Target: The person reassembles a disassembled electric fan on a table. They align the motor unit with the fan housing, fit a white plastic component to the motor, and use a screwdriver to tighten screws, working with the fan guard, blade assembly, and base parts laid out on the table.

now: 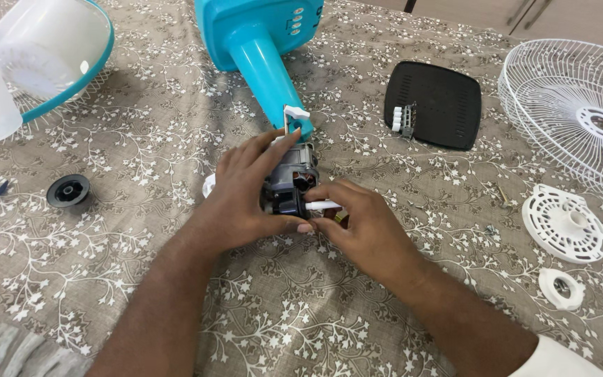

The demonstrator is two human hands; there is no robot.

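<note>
While both hands clasp it, motor shows windings.

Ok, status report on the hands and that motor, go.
Left hand clasps the fan motor on the table. Right hand pinches a small white part against it. Teal fan stand lies just beyond.

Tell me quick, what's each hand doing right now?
Left hand: closed around the grey metal fan motor.
Right hand: pinching a small white plastic stick against the motor.
</note>
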